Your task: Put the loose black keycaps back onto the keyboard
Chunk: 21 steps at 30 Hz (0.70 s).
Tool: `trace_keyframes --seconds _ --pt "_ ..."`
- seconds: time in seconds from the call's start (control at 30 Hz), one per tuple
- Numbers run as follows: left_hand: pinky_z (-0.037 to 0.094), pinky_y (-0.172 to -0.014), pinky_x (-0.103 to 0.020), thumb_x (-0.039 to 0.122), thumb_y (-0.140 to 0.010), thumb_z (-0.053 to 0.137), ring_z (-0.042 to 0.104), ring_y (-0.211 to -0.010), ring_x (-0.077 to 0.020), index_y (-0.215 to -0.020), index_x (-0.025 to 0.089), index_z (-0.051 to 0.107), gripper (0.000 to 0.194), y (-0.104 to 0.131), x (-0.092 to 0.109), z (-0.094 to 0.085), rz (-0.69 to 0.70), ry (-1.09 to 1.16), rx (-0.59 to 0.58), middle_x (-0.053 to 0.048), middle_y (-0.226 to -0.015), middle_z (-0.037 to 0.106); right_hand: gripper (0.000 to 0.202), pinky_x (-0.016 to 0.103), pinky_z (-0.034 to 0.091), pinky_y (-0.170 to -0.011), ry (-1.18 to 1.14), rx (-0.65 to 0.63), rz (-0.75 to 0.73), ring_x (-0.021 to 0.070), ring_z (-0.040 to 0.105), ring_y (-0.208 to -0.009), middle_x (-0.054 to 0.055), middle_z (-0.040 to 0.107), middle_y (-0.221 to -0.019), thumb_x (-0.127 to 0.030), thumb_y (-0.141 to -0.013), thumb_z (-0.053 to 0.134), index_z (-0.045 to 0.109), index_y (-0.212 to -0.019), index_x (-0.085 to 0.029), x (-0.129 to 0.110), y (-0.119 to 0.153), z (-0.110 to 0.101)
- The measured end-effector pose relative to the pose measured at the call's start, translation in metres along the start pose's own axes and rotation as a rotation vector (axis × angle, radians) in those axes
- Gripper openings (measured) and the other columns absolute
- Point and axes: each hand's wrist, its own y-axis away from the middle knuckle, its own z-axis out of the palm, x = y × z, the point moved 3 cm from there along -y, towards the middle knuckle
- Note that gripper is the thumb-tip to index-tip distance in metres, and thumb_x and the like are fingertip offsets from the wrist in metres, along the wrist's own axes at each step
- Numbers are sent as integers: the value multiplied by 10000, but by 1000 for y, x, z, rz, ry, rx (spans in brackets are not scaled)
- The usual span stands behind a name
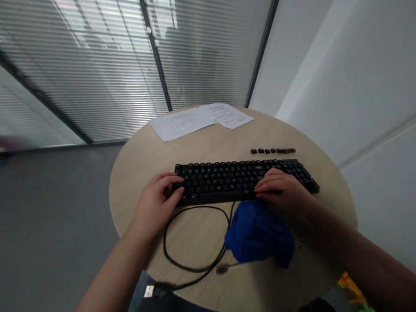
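Note:
A black keyboard [224, 180] lies across a round wooden table. My left hand [157, 197] grips its left end, with the thumb at the front corner and the fingers on the edge keys. Over the right-hand keys is my right hand [279, 184], its fingers drawn together and pointing down; whatever is under the fingertips is hidden. Behind the keyboard, several loose black keycaps [273, 151] lie in a row. A crumpled blue cloth [256, 232] rests just in front of the keyboard, below my right hand. Beside the cloth lies a small thin-handled brush [222, 270] with dark bristles.
The keyboard's black cable [165, 247] loops over the table [130, 173] to a USB plug [149, 291] hanging at the near edge. Printed papers [185, 123] lie at the far side. Glass with blinds [107, 78] and a white wall [364, 86] stand beyond.

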Motion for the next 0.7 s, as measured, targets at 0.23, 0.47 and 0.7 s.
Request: trace_keyframes --seconds 0.23,0.47,0.7 --pt "591 -834 -400 463 -928 555 684 -943 -235 -1183 196 668 385 7 -4 -3 -218 174 117 -94 -1124 697 166 358 493 -786 74 53 -51 158 628 -811 18 728 -893 -358 -936 679 800 -844 -291 -3 2 0" --pt "589 -735 -357 525 -928 552 686 -840 -221 -1197 199 653 435 8 2 -4 -275 221 120 -77 -1051 720 246 338 427 -790 148 -15 28 155 561 -838 49 658 -890 -446 -952 641 806 -873 -281 -3 4 -3" --pt "591 -723 -346 522 -925 554 696 -868 -235 -1183 222 651 408 3 5 -5 -259 179 104 -72 -1067 723 125 333 355 -840 211 -101 46 136 533 -851 14 661 -862 -320 -929 678 799 -919 -288 -11 -1 -9"
